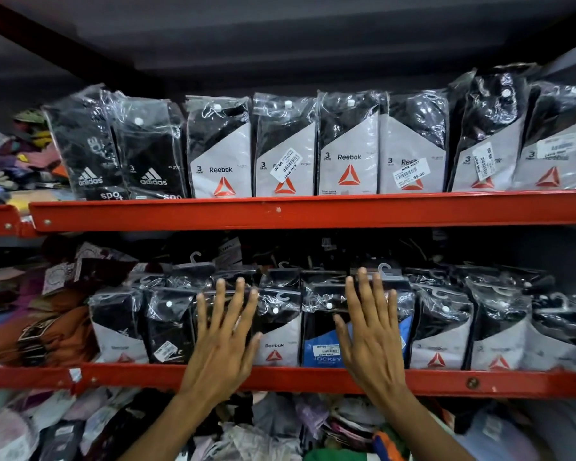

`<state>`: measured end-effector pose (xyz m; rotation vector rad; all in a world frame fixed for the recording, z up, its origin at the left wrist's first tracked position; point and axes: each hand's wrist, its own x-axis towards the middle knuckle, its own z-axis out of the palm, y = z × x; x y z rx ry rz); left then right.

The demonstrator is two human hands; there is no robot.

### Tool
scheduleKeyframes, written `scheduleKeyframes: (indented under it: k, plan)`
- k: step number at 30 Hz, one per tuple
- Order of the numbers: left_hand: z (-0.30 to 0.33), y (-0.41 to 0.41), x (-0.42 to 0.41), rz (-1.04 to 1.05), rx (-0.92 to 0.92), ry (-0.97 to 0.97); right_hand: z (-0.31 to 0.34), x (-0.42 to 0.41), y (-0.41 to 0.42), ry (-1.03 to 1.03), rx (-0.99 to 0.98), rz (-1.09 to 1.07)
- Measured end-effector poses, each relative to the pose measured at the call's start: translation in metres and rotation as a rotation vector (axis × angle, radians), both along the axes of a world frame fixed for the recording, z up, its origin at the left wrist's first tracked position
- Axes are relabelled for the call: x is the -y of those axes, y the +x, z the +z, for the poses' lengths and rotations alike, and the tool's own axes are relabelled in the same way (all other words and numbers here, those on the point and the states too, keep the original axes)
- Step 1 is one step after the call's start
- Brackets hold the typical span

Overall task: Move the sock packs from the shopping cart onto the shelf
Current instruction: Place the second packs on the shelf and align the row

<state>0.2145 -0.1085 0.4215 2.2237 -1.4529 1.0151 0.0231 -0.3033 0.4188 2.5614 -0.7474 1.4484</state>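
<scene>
Two red metal shelves hold rows of upright sock packs in clear plastic. The upper shelf carries two black Adidas packs at the left and several grey Reebok packs. On the lower shelf stand more Reebok packs and a blue Jockey pack. My left hand lies flat, fingers spread, against a dark pack in the lower row. My right hand presses flat on the Jockey pack's right side. Neither hand grips anything. No shopping cart is in view.
Loose coloured garments are piled at the far left on both shelf levels and on the level below. More hanger-topped packs fill the back of the lower shelf. A dark ceiling panel hangs above the top row.
</scene>
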Motion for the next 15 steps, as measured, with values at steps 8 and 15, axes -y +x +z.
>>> scheduleKeyframes:
  k: [8, 15]
  plan:
    - [-0.020, 0.010, 0.016, 0.025, 0.006, 0.036, -0.018, 0.011, 0.016, -0.051, -0.074, -0.072]
    - [-0.022, 0.015, 0.022, 0.036, -0.003, 0.028, -0.018, 0.013, 0.021, -0.065, -0.070, -0.096]
